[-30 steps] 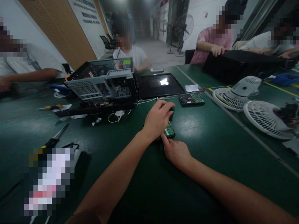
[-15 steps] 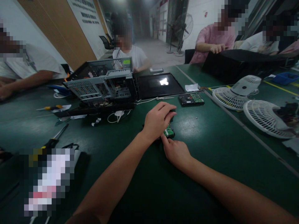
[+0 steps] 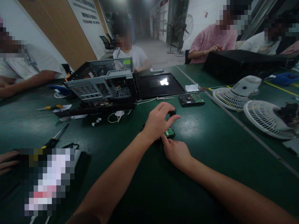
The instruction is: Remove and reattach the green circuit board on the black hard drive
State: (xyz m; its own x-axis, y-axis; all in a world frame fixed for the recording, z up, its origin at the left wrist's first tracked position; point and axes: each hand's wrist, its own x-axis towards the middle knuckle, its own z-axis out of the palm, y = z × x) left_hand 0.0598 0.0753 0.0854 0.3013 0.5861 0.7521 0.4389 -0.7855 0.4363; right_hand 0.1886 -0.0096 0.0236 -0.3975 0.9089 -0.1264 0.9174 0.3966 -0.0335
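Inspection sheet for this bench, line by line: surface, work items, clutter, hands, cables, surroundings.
Surface: green table, glossy.
Work items: green circuit board in a dark unit, mostly hidden under the left hand; second drive-like unit farther off.
Clutter: open computer case, black panel, screwdriver, folded paper.
Hands: left bent over the board, index finger at a dark object, thumb apart, grip unclear; right hand has its index finger at the board's near edge.
Cables: white cable, looped before the case.
Surroundings: co-worker in pink; another person's hand at left; standing fan behind.
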